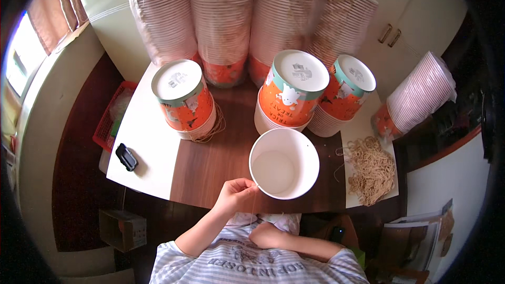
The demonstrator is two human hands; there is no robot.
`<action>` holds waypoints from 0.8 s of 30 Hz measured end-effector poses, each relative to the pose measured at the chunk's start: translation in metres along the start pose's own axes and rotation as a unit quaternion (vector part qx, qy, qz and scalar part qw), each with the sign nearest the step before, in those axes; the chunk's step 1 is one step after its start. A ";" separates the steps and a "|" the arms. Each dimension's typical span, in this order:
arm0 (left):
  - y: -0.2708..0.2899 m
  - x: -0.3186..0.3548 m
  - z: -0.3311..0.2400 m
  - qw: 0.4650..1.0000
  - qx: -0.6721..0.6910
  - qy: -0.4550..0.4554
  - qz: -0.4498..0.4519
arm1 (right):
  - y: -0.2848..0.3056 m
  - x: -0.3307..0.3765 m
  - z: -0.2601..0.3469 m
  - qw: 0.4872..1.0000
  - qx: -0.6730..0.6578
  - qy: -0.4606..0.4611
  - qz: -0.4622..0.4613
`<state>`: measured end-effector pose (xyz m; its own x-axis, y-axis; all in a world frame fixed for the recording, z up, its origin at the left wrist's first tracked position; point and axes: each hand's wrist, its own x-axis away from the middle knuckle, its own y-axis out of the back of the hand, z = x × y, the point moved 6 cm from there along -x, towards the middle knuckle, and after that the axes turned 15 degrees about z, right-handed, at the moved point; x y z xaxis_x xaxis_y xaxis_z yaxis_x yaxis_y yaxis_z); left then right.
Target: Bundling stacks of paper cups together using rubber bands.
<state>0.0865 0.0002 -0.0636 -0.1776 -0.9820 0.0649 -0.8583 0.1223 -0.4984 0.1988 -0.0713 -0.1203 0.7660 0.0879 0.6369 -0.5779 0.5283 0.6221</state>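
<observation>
Just right of the left hand [235,195] sits the white cup [284,163], rim touching its fingertips.

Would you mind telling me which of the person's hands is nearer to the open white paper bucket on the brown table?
Left. The left hand is at the open white paper bucket, fingers by its near rim. The right hand is out of sight; only its forearm shows, low against the striped shirt.

I see soft daylight from the window [21,52] at left; fisheye edges bend, corners vignette black, focus slightly soft.
</observation>
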 end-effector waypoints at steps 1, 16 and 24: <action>0.000 0.000 -0.001 1.000 -0.001 0.000 0.000 | 0.001 0.000 0.000 1.000 0.006 0.004 0.004; -0.010 -0.009 -0.021 0.984 -0.175 0.030 0.032 | -0.025 -0.002 -0.029 0.997 0.017 -0.069 -0.005; -0.014 -0.018 -0.016 0.991 -0.124 0.039 0.033 | -0.023 0.007 -0.030 0.998 0.032 -0.054 -0.006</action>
<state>0.0941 0.0189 -0.0437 -0.2667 -0.9574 0.1111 -0.9335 0.2279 -0.2767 0.2262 -0.0575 -0.1434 0.7398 -0.0121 0.6727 -0.5886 0.4727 0.6558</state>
